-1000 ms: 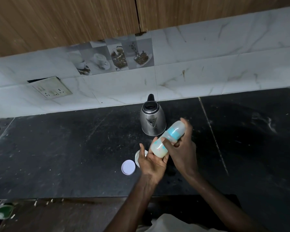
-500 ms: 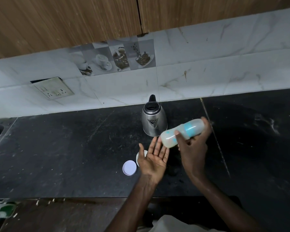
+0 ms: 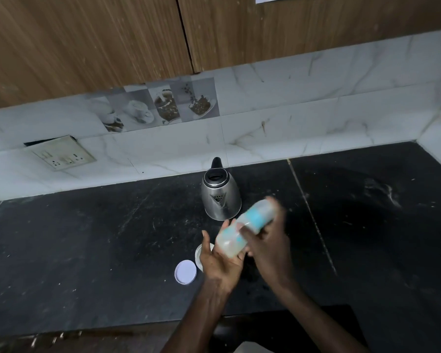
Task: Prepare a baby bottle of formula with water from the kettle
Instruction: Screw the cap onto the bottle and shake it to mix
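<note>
Our right hand [image 3: 270, 245] grasps the tilted baby bottle [image 3: 242, 230], base on our flat, relaxed left hand [image 3: 222, 261], at six o'clock from the kettle [image 3: 220, 197]. Looks like mixing: we want a firm hold and gentle palm taps.

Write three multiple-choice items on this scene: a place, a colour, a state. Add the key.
1. Where does the kettle stand?
A. on the black counter
B. in a sink
C. on a stove
2. The round lid on the counter is
A. red
B. white
C. green
3. How is the baby bottle?
A. upright on the counter
B. tilted, gripped by the right hand
C. lying beside the lid
1 A: it stands on the dark slab; 2 B: the disc is white; 3 B: fingers curl round it, over the open left hand.
</note>
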